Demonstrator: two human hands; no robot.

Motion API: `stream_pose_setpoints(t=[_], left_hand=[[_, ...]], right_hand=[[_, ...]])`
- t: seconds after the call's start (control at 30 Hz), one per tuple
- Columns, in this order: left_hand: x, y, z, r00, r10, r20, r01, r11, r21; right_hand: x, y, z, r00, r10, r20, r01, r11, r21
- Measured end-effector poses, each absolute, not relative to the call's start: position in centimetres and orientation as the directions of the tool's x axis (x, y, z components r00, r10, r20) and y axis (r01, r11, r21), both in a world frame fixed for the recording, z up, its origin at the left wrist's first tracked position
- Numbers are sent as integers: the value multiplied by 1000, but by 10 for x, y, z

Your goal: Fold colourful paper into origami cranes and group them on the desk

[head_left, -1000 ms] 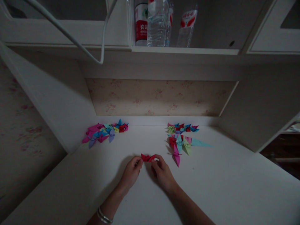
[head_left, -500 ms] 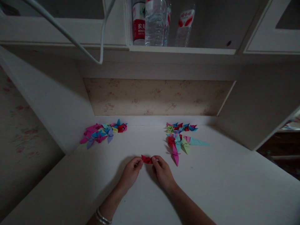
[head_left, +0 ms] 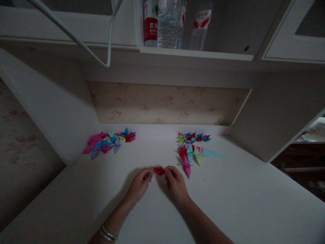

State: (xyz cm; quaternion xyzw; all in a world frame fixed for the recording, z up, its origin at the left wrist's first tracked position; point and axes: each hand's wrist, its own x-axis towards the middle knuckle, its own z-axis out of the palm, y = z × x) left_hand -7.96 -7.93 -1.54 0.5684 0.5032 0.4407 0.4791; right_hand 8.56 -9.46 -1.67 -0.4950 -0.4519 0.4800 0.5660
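Note:
A small red folded paper piece [head_left: 159, 170] is held just above the white desk [head_left: 228, 200] between my two hands. My left hand [head_left: 140, 184] pinches its left end with curled fingers. My right hand [head_left: 175, 184] pinches its right end, fingers closed. A silver bracelet [head_left: 108, 233] sits on my left wrist. Right of my hands lies a heap of coloured folded paper pieces [head_left: 191, 149]; the nearest, a pink one [head_left: 187, 168], is close to my right hand.
A second heap of coloured folded papers [head_left: 108, 142] lies at the back left by the side panel. Plastic bottles [head_left: 167, 23] stand on the shelf above. A white cable [head_left: 76, 39] hangs at upper left. The desk's right side opens onto a lower shelf [head_left: 304, 149].
The red paper piece has been drawn together and looks shorter between my fingertips. Both hands stay in nearly the same spot; the view has tilted slightly.

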Motion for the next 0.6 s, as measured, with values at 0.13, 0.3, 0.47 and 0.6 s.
stream_pose_setpoints(t=[0.13, 0.3, 0.47, 0.6], left_hand=[[-80, -79, -18, 106, 994, -3, 153, -14, 988], [-79, -81, -20, 140, 990, 24, 191, -51, 980], [-77, -81, -17, 152, 987, 59, 220, -92, 971], [-78, -77, -18, 136, 990, 20, 254, -55, 966]], right_hand=[[94, -97, -7, 108, 993, 48, -170, 66, -983], [132, -88, 24, -21, 998, 63, -152, 59, -987], [209, -41, 51, 152, 984, 98, -146, 120, -982], [291, 11, 50, 449, 889, 93, 54, 77, -996]])
